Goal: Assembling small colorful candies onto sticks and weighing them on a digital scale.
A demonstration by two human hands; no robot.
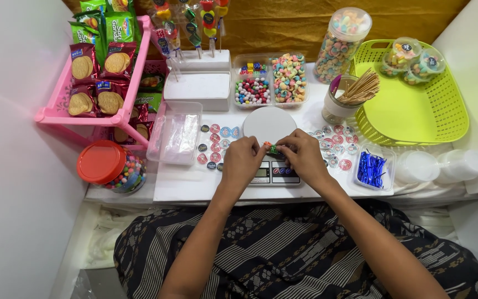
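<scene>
I have both hands meeting over the near middle of the table, just above the kitchen scale [270,138]. My left hand [243,160] and right hand [304,155] are pinched together on one small wrapped candy [273,149], green with a bit of red showing. It sits between the two sets of fingertips, low over the scale's front panel and just short of the round white plate. The candy's long axis appears to run left to right, from one hand to the other, so each hand has an end of it. Neither hand is nearer; they close on it evenly from both sides, fingers curled and tight, nothing else in them.

Round stickers [215,145] lie in rows on the table to the left of the scale, and more to the right. A clear tray of blue twist ties [370,168] sits near the right hand, toward the table's near right edge. A cup of wooden skewers [355,91] stands further back on the right.
</scene>
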